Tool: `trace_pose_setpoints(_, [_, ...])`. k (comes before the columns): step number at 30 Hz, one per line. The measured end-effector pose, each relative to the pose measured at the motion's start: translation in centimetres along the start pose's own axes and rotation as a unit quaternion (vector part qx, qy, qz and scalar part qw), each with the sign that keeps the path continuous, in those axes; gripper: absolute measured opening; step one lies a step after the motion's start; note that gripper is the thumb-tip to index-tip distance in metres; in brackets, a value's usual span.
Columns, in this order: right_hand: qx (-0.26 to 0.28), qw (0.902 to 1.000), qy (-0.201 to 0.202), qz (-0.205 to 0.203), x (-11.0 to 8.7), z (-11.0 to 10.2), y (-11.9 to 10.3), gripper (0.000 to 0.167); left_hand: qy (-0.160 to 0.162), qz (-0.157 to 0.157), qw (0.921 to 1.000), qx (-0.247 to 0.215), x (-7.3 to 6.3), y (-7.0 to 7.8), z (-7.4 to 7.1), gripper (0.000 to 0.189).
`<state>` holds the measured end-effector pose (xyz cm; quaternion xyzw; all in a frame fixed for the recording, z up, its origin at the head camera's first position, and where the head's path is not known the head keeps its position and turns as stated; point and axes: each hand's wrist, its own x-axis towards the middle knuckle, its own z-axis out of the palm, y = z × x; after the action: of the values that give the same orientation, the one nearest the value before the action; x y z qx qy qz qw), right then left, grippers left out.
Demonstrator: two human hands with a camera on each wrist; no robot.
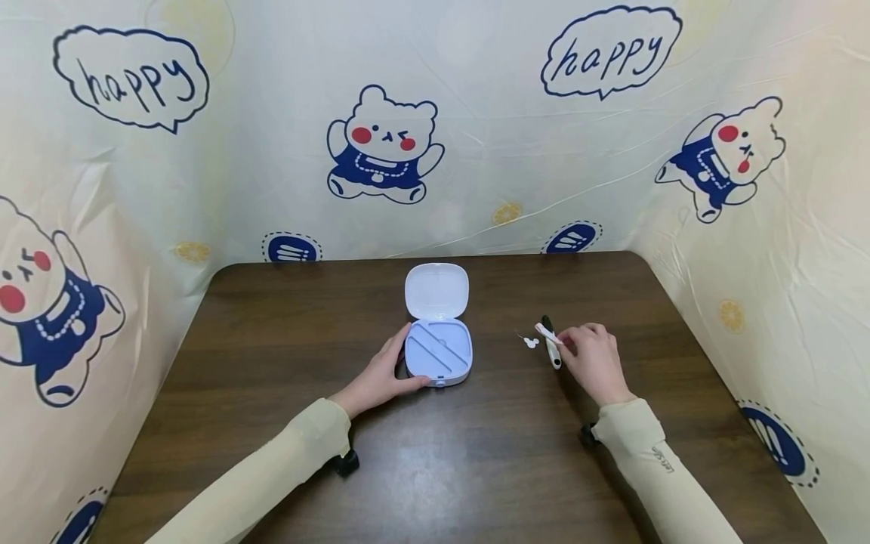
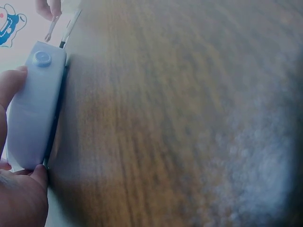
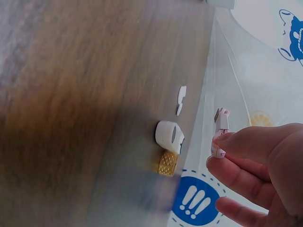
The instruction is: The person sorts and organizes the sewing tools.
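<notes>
My left hand (image 1: 377, 381) grips a lilac box (image 1: 462, 355) by its left side, with the thumb at the front by the round catch (image 2: 42, 58). The box's lid (image 1: 437, 291) stands open at the back, and slanting dividers cross the inner tray. To the right, my right hand (image 1: 594, 363) pinches a small pink-and-white piece with a metal plug-like end (image 3: 221, 123), held above the table. Beneath it lies a slim black-and-white stick (image 1: 553, 357), whose end looks gold and knurled in the right wrist view. Left of that lies a white mouse-head-shaped piece (image 1: 531, 343) with a thin wire.
A dark wooden table (image 1: 285, 325) bears everything. Printed cloth (image 1: 489, 151) with bears hangs along its back and both sides. The small things lie a short way right of the box.
</notes>
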<state>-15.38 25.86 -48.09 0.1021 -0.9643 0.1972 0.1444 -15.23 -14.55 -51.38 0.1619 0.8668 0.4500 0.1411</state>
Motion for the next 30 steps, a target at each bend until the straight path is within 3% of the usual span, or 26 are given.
trace_pose_setpoints(30, [0.013, 0.9986, 0.003, -0.050, 0.0, 1.2, -2.8, 0.008, -0.001, 0.001, 1.0000, 0.002, 0.0, 0.1, 0.0, 0.116])
